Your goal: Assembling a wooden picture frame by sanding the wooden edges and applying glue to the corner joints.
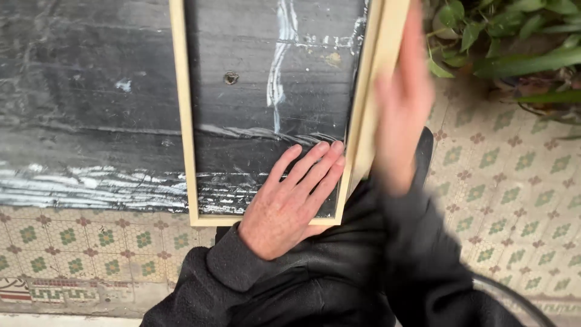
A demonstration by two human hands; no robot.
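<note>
Left hand: left hand (289, 203) lies flat, palm down and fingers stretched out together, across the bottom right corner of the wooden frame (185, 121); the fingertips (321, 147) reach up to the inner edge of the right rail. It presses rather than grips, nothing closed inside it.
Right hand: right hand (400, 100) is blurred, open with fingers extended upward, set against the outer side of the frame's right rail; whether it actually clasps the rail cannot be told from the blur.
Sleeves: both arms wear dark sleeves (242, 272), the cuffs bunched at the wrists, and they fill the lower middle of the view.
Wooden frame: pale, thin, rectangular and open in the middle; its bottom rail sits just above the left wrist, its left rail runs up out of the top edge, and its right rail stands tilted between the two hands.
Behind the frame: dark, worn black panel (85, 103) with white scuffs and streaks, seen through the frame's opening and to its left; a small round fitting (230, 77) shows on it inside the opening.
Floor: patterned tiled floor (514, 194) with green and reddish motifs lies under and to the right.
Plants: green leaves (514, 36) fill the top right corner, well apart from the left hand and near the right.
</note>
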